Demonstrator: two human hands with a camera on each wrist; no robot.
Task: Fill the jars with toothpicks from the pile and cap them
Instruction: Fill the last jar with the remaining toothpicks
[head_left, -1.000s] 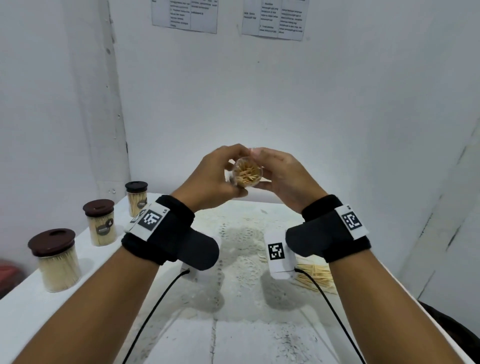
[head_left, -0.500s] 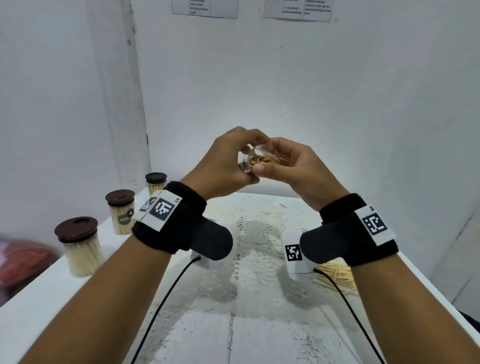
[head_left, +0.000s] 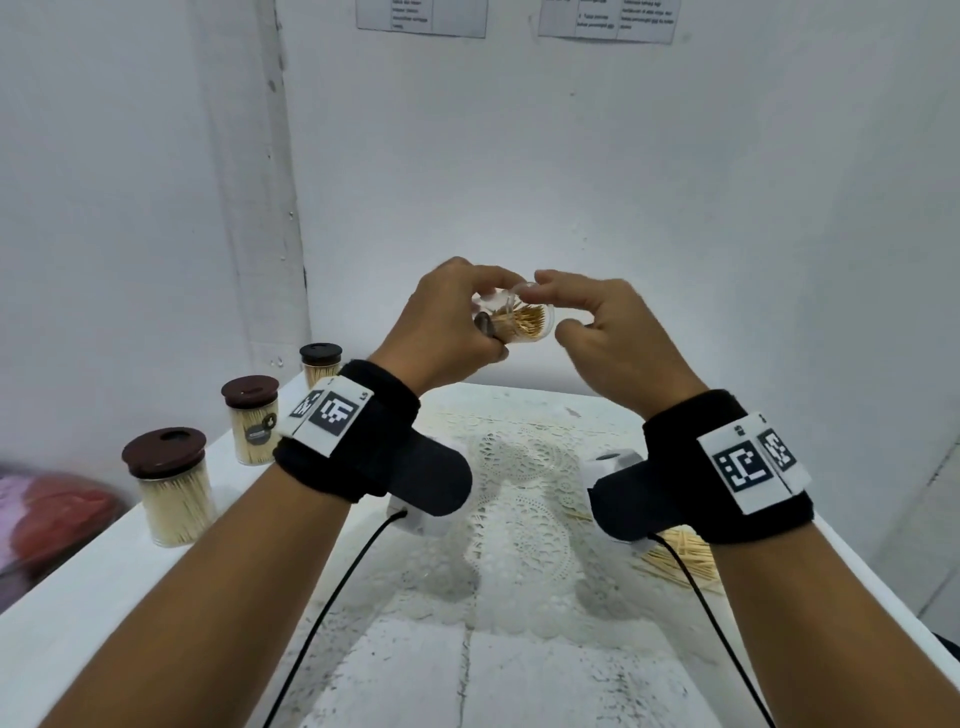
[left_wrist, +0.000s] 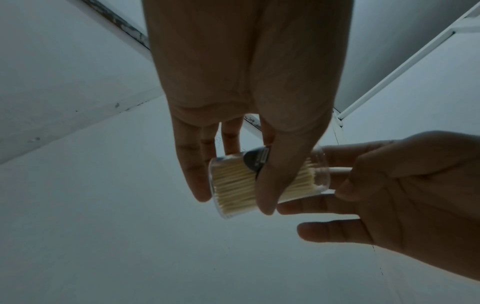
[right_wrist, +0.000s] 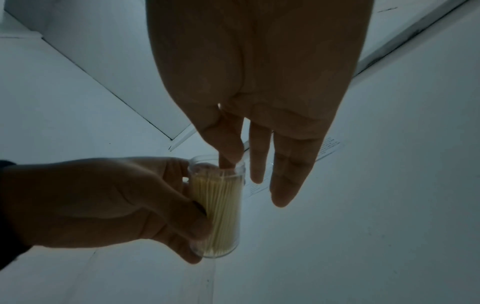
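Note:
A clear uncapped jar (head_left: 524, 325) part-filled with toothpicks is held up above the table, lying nearly level with its mouth to the right. My left hand (head_left: 447, 327) grips it round the body, thumb across the front (left_wrist: 270, 181). My right hand (head_left: 608, 332) is at the jar's mouth with relaxed fingers; its index finger (right_wrist: 228, 158) reaches into the mouth of the jar (right_wrist: 221, 205) onto the toothpick tips, and the other fingers hang straight beside it. The loose toothpick pile (head_left: 680, 551) lies on the table at right, partly hidden by my right wrist.
Three filled jars with brown caps stand in a row along the table's left edge: near (head_left: 171, 488), middle (head_left: 252, 418), far (head_left: 321, 364). A white lace mat (head_left: 524, 499) covers the table's centre. Walls close in behind and at left.
The jar has turned from facing me to mouth-right. My right hand has let go of its pinch at the mouth and now only pokes the index finger in. The view has shifted slightly.

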